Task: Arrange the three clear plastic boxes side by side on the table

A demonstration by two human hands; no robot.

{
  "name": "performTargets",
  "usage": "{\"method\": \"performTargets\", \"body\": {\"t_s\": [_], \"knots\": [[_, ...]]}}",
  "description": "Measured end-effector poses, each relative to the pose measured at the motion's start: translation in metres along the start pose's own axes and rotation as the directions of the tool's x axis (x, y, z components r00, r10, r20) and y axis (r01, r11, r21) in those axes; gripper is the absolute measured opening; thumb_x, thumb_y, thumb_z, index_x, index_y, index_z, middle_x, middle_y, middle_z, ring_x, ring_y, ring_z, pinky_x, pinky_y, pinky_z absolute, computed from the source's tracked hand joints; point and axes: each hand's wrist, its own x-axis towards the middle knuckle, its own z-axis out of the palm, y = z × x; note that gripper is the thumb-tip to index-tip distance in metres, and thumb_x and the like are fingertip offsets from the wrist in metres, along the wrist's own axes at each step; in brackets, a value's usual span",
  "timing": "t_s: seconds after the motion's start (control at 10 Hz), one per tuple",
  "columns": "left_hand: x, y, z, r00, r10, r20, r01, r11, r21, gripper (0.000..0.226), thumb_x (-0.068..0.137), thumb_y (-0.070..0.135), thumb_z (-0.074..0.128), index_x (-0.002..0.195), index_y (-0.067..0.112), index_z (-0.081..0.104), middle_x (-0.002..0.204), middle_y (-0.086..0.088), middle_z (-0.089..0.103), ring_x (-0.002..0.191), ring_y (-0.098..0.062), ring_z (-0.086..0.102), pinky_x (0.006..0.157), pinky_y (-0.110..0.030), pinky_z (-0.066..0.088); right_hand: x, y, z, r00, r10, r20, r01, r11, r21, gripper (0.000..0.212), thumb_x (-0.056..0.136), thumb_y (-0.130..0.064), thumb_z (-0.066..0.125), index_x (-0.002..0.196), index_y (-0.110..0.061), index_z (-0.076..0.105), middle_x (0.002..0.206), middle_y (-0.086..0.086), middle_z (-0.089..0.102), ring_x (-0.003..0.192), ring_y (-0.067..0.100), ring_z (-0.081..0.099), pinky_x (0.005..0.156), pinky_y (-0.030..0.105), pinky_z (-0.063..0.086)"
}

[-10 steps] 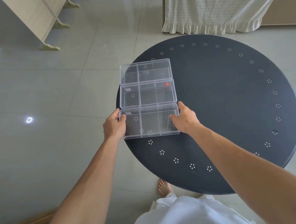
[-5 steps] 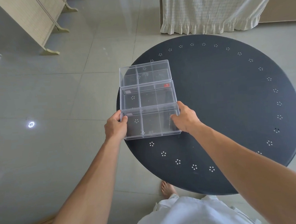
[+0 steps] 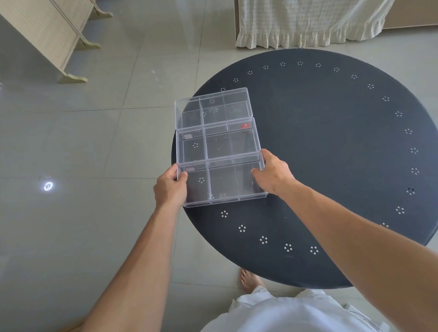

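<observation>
We see three clear plastic divided boxes in a row running away from us on the left part of the round dark perforated worktop (image 3: 340, 158): far clear box (image 3: 212, 107), middle clear box (image 3: 217, 141), near clear box (image 3: 222, 182). Each touches its neighbour along the long side, and the row's left end sits at the worktop rim, possibly overhanging it.

Left hand (image 3: 170, 189) clamps the near clear box's left end, thumb on the rim, fingers curled against the wall. Right hand (image 3: 273, 174) holds the right end, thumb hooked inside the right compartment, fingers wrapped on the outside wall. Both are pinching the box, not spread.

We judge this as the last placement step: near box being seated and squared against the middle one. We cannot tell if it rests fully flat. Next move calls for letting go without nudging it, maybe a small push to line up ends.

Around: small red sticker (image 3: 245, 125) on the middle box, cream ruffled cloth (image 3: 306, 14) behind, woven folding screen (image 3: 48, 30) top left, bare foot (image 3: 248, 279) on the grey tiled floor. Nothing blocks the row; the worktop edge at left is the only risk.
</observation>
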Motion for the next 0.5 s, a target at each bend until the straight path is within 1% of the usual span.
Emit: {"method": "performTargets", "body": {"t_s": [0.1,0.2,0.3,0.4,0.5], "knots": [[-0.001,0.001,0.001,1.000,0.005,-0.001,-0.005,1.000,0.005,0.044,0.096,0.027,0.053,0.140,0.022,0.050,0.142,-0.003,0.054,0.128,-0.026,0.051,0.105,-0.032,0.037,0.000,0.000,0.000,1.000,-0.014,0.008,0.014,1.000,0.001,0.041,0.092,-0.016,0.048,0.132,-0.024,0.045,0.124,0.006,0.057,0.102,0.029,0.058,0.075,0.037,0.053],[-0.002,0.000,0.005,1.000,0.016,0.000,-0.016,1.000,0.027,0.046,0.095,0.031,0.050,0.140,0.021,0.048,0.141,-0.003,0.055,0.126,-0.028,0.052,0.105,-0.035,0.039,0.000,0.006,0.000,1.000,-0.016,0.013,0.016,1.000,0.014,0.035,0.090,-0.021,0.049,0.126,-0.021,0.047,0.124,0.008,0.056,0.104,0.030,0.058,0.077,0.040,0.053],[-0.012,0.004,0.009,1.000,0.002,-0.020,-0.001,0.998,0.064,0.057,0.095,0.036,0.048,0.147,0.018,0.035,0.151,-0.006,0.043,0.133,-0.030,0.044,0.109,-0.040,0.036,-0.007,0.010,-0.005,1.000,0.000,0.018,0.000,1.000,-0.017,0.042,0.093,-0.026,0.049,0.133,-0.015,0.042,0.129,0.011,0.053,0.109,0.031,0.055,0.074,0.036,0.046],[-0.024,0.008,0.013,0.995,0.062,-0.083,-0.052,0.992,0.118,0.064,0.096,0.039,0.046,0.152,0.018,0.024,0.156,-0.007,0.034,0.140,-0.029,0.034,0.112,-0.042,0.030,-0.011,0.017,-0.011,1.000,-0.018,0.013,0.019,0.998,-0.063,0.062,0.096,-0.028,0.046,0.152,-0.016,0.022,0.144,0.010,0.042,0.125,0.030,0.047,0.081,0.032,0.038],[-0.043,0.018,0.023,0.974,0.193,-0.120,-0.175,0.974,0.144,0.063,0.096,0.038,0.046,0.151,0.016,0.026,0.156,-0.007,0.034,0.142,-0.027,0.032,0.114,-0.042,0.028,-0.025,0.022,-0.026,0.999,-0.036,0.007,0.036,0.998,-0.054,0.062,0.098,-0.029,0.042,0.153,-0.016,0.017,0.149,0.010,0.037,0.130,0.029,0.042,0.084,0.031,0.035]]}}
